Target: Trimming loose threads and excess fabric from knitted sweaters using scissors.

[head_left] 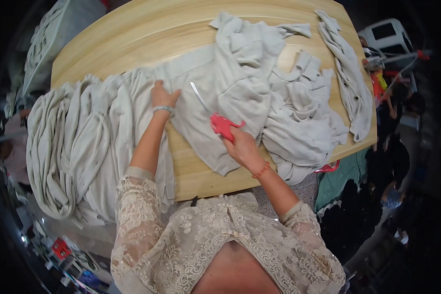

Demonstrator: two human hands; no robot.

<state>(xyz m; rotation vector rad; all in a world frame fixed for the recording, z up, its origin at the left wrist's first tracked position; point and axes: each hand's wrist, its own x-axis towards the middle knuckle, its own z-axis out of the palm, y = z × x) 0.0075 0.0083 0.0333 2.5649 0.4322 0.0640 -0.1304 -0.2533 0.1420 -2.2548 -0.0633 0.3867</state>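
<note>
Pale grey knit garments lie over a light wood table (196, 183). My left hand (162, 95) rests on the knit cloth at the middle, thumb spread away from the fingers. Beneath and beside it, a sweater (193, 117) is laid out flat, its upper part bunched toward the far side. My right hand (240, 147) is closed round red-handled scissors (224, 126) above this sweater. Their slim metal blade points up and left, toward my left hand, and looks slightly blurred. Part of the handle is hidden in my palm.
Several folded knit garments (68, 147) hang over the table's left edge. A crumpled knit pile (304, 122) lies to the right, with a rolled knit piece (345, 73) along the far right edge. Dark cloth (350, 220) and green fabric (340, 179) are beyond the right side.
</note>
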